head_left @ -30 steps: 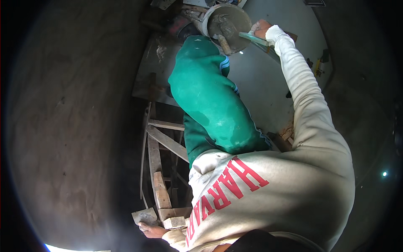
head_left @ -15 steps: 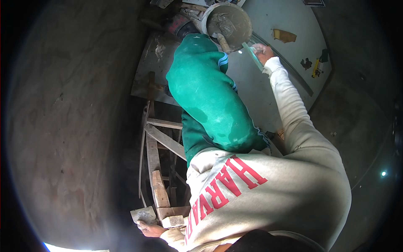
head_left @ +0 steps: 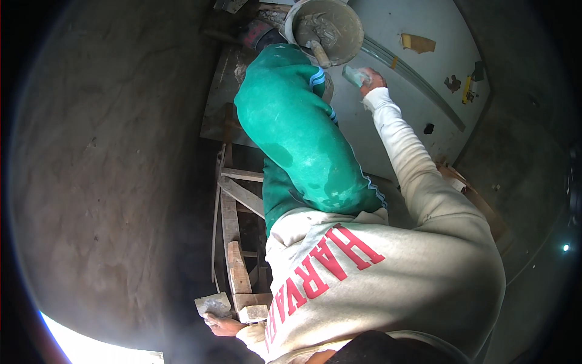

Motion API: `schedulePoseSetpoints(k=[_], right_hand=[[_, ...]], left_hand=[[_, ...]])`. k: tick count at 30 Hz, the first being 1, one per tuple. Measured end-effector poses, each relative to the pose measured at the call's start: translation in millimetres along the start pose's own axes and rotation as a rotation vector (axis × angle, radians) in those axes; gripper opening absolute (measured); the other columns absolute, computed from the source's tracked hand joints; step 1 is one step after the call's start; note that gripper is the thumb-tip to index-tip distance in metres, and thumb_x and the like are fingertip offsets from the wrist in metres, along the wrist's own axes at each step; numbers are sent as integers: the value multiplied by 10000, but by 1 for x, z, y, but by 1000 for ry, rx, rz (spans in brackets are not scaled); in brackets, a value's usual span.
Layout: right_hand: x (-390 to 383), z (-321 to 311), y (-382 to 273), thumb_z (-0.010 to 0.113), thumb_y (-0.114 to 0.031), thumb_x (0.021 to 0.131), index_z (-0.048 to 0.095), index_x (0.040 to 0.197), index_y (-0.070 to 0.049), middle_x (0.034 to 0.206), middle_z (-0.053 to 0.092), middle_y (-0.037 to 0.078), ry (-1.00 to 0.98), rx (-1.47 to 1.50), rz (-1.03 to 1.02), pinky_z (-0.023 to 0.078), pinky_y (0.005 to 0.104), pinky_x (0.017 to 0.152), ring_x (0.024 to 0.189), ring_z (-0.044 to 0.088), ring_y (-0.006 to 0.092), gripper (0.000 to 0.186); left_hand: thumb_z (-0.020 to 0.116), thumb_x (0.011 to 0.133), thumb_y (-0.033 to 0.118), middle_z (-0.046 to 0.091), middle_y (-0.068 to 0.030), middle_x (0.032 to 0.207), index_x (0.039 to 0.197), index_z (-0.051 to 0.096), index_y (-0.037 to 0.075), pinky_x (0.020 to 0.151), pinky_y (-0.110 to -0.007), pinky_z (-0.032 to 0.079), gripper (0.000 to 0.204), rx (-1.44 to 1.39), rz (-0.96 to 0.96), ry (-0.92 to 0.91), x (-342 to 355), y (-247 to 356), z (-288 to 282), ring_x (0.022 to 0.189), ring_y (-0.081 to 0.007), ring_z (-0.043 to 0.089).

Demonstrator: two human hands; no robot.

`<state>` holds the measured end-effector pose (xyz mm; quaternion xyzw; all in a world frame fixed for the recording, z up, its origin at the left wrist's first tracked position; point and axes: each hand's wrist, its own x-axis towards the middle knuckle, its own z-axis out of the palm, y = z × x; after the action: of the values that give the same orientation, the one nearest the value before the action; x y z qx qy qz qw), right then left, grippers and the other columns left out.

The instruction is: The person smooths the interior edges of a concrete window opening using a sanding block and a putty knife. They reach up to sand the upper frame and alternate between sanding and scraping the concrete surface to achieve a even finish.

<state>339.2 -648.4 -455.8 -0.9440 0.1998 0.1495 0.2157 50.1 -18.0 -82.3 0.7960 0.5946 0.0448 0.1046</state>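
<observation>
My right hand [head_left: 374, 81], at the upper right, is closed on a pale green flat-bladed scraper [head_left: 353, 76] smeared with something whitish. The scraper is apart from the bucket [head_left: 287, 27], just below its right rim. Grey paste coats the inside of the bucket, and a tool with a thick, paste-covered handle [head_left: 319, 54] leans in it. At the lower left, my left hand [head_left: 223, 325] grips a small, flat, squarish putty knife [head_left: 213, 305] with a dirty grey blade; its handle is hidden in the fingers. A light wood block [head_left: 253, 313] is beside that hand.
A plastered wall [head_left: 103, 176] rises on the left. Beside my legs stands a wooden frame [head_left: 244, 198]. On the pale board [head_left: 394, 130] lie long thin strips [head_left: 424, 88], a brown piece [head_left: 418, 43] and a yellow tool [head_left: 467, 90]. Brown boards [head_left: 494, 218] lie at the right.
My right hand has moved slightly left and turned the scraper, which now looks shorter and shows its face. The left hand keeps its grip on the putty knife. The whole view has shifted a little.
</observation>
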Motion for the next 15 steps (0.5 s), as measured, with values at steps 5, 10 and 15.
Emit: schedulePoseSetpoints(k=[5,10,15], right_hand=[[10,0,14,651,-26,885,702,1183,-108,1134,738,145,81,131,142,537,371,938,1048,712,313,313],[52,-3,6,651,-55,896,693,1210,-63,1154,738,147,31,188,94,532,374,951,1060,706,271,317],[106,-34,-88,680,-101,889,670,1272,-82,1249,696,186,-226,-209,1,516,427,1022,1166,670,337,384]], left_hand=[[592,1021,439,713,-235,961,1079,680,-145,745,-432,527,593,-2,4,3,4,-12,1,804,-299,643],[589,1027,452,715,-229,967,1063,685,-145,752,-432,529,606,9,-15,-6,4,-15,2,812,-287,646],[586,1030,466,722,-230,981,1069,691,-149,777,-433,537,625,-37,-29,-22,8,-17,-4,834,-279,658]])
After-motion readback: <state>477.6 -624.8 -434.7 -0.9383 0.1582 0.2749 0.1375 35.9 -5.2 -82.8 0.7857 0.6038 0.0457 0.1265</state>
